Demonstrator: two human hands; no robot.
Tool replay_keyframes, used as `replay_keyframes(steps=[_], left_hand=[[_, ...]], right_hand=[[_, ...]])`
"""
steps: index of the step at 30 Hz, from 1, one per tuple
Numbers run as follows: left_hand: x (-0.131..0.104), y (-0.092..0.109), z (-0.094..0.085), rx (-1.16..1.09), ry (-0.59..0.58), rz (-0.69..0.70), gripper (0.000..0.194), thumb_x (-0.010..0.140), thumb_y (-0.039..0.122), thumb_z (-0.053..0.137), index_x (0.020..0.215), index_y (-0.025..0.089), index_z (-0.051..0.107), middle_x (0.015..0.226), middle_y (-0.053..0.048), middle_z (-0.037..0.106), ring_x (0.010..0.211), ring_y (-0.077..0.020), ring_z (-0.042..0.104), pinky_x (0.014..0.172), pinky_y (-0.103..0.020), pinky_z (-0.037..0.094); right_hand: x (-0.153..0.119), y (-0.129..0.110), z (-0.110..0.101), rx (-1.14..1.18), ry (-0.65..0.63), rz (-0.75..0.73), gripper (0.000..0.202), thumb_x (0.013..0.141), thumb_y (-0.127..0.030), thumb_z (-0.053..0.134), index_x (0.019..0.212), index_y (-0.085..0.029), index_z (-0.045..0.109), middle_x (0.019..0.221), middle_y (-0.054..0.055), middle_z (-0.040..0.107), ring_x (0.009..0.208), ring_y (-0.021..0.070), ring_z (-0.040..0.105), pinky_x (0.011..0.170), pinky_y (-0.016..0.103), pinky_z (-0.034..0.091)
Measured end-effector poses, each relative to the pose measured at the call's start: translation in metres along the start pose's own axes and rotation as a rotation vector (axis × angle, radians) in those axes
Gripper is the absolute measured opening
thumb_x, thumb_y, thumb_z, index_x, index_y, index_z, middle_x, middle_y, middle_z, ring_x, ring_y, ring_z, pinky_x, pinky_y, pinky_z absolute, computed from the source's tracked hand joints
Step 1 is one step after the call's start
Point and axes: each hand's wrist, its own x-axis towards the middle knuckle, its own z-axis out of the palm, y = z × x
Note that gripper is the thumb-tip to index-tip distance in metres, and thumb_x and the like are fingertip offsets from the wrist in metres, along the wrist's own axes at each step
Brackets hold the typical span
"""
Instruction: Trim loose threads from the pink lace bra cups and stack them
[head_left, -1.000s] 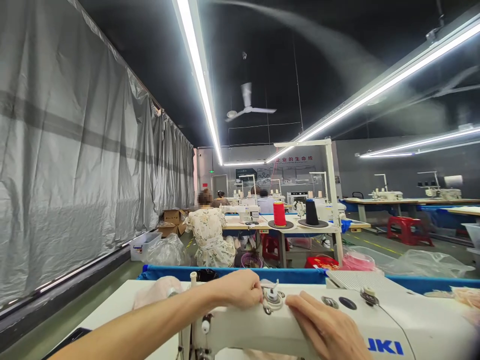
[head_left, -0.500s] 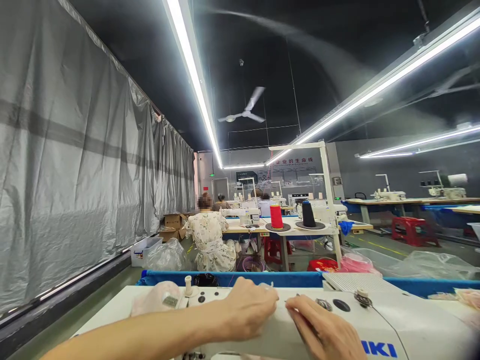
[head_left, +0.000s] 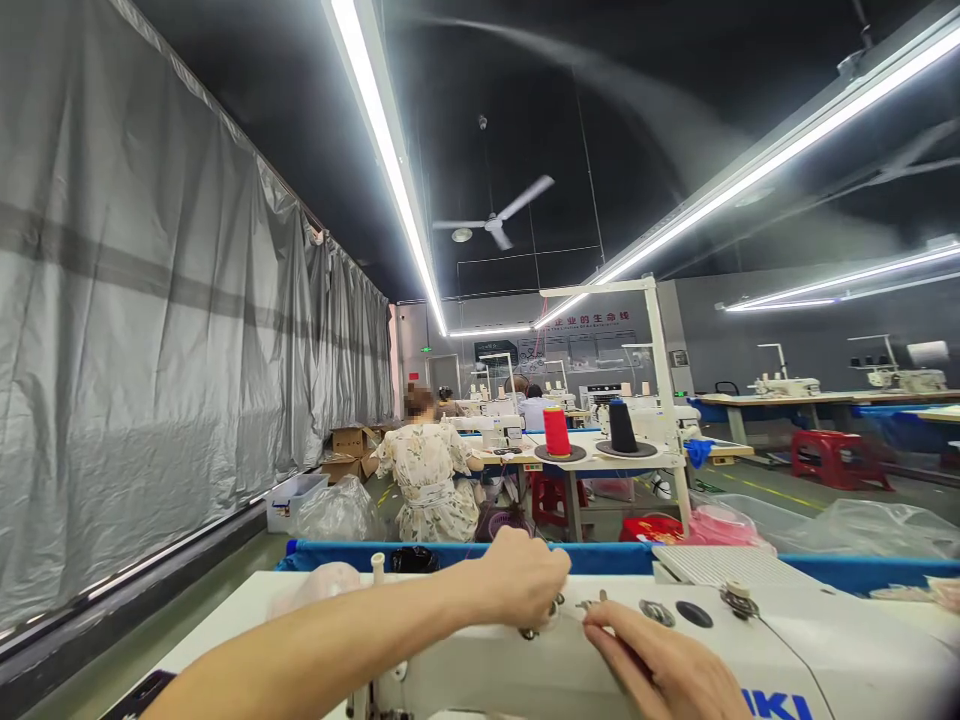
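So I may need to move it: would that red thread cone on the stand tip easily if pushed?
Probably, somewhat. The red thread cone stands upright, taller than wide, on a round dark base. It looks fully wound, so likely light but stiff. Once tipped, its round sides would probably let it roll.

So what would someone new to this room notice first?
Probably the two bare hands, left hand and right hand, meeting over the small metal thread fittings on top of the white sewing machine at the bottom. Behind them, a red thread cone and black thread cone stand side by side on a stand.
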Motion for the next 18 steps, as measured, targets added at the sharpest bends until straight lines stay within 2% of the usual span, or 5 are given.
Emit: replay_keyframes(steps=[4, 8, 12, 15, 18], left_hand=[[-0.025, 0.019, 0.017, 0.059, 0.103, 0.060, 0.015, 0.081, 0.009, 0.052, 0.095, 0.014, 0.050, 0.084, -0.007, 0.065, 0.074, -0.0224, 0.065, 0.057, -0.028, 0.046], [-0.051, 0.028, 0.050, 0.092, 0.222, -0.081, 0.017, 0.082, 0.001, 0.046, 0.091, 0.015, 0.045, 0.085, -0.008, 0.063, 0.075, -0.0216, 0.064, 0.055, -0.027, 0.046], [-0.053, 0.036, 0.074, 0.096, 0.336, -0.240, 0.017, 0.083, 0.001, 0.047, 0.086, 0.016, 0.042, 0.077, -0.004, 0.062, 0.066, -0.0188, 0.063, 0.051, -0.025, 0.044], [-0.050, 0.038, 0.084, 0.092, 0.426, -0.264, 0.017, 0.084, 0.003, 0.049, 0.084, 0.018, 0.041, 0.075, -0.002, 0.061, 0.065, -0.0176, 0.062, 0.049, -0.023, 0.040], [-0.049, 0.038, 0.092, 0.090, 0.508, -0.256, 0.015, 0.085, 0.007, 0.049, 0.083, 0.018, 0.040, 0.073, -0.001, 0.059, 0.064, -0.0157, 0.059, 0.049, -0.022, 0.037]], right_hand=[[0.012, -0.006, -0.005, -0.065, -0.067, 0.118, 0.021, 0.096, -0.030, 0.042, 0.083, -0.028, 0.058, 0.069, -0.006, 0.070, 0.062, 0.0167, 0.068, 0.053, 0.025, 0.047], [0.054, -0.023, -0.011, -0.138, -0.185, 0.143, 0.020, 0.097, -0.024, 0.047, 0.085, -0.023, 0.062, 0.075, -0.004, 0.070, 0.069, 0.0173, 0.068, 0.058, 0.029, 0.050], [0.092, -0.049, -0.015, -0.217, -0.362, 0.007, 0.016, 0.093, -0.027, 0.059, 0.082, -0.016, 0.064, 0.077, -0.003, 0.066, 0.070, 0.0122, 0.065, 0.068, 0.030, 0.053], [0.090, -0.059, -0.023, -0.268, -0.464, -0.123, 0.013, 0.092, -0.026, 0.062, 0.083, -0.016, 0.064, 0.079, -0.002, 0.066, 0.072, 0.0126, 0.065, 0.071, 0.032, 0.054], [0.071, -0.051, -0.034, -0.324, -0.487, -0.144, 0.007, 0.091, -0.018, 0.060, 0.086, -0.016, 0.064, 0.080, -0.003, 0.066, 0.073, 0.0128, 0.065, 0.071, 0.033, 0.054]])
